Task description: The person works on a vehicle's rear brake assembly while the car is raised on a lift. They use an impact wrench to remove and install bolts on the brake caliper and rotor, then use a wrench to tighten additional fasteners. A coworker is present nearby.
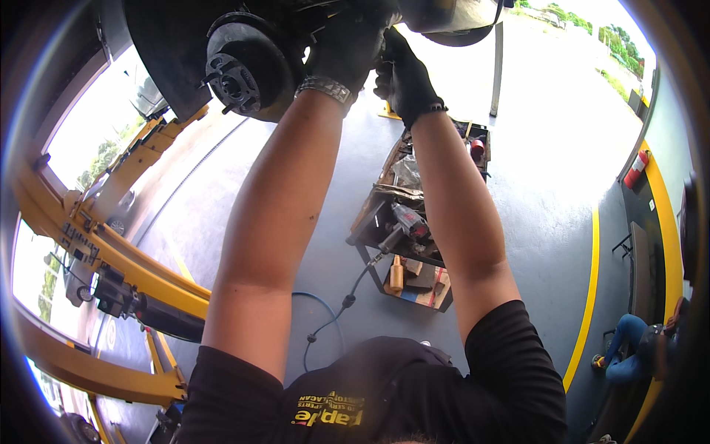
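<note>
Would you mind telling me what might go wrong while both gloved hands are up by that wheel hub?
1. The left hand and right hand, in black gloves, work close behind the dark round brake disc; fingers might get pinched.
2. The blue air hose on the grey floor could trip a step back.

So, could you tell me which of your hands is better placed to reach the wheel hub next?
Probably the left hand: it sits right beside the wheel hub, while the right hand is farther off, on the other side.
</note>
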Action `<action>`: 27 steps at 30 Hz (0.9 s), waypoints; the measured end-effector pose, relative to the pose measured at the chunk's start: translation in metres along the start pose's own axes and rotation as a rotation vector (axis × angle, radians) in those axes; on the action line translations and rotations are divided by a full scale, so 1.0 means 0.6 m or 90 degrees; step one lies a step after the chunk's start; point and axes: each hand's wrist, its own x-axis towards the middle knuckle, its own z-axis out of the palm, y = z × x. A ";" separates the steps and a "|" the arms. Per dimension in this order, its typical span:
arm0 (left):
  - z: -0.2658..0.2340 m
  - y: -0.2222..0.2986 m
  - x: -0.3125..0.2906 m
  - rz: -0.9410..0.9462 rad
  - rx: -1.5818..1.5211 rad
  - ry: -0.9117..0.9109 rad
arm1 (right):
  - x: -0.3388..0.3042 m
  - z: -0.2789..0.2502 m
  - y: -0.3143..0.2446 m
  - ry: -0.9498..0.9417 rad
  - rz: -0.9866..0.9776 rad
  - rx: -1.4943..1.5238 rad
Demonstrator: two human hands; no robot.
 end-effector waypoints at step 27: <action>0.020 0.020 -0.013 0.073 0.174 0.182 | 0.123 0.011 -0.060 -0.050 -0.490 -1.176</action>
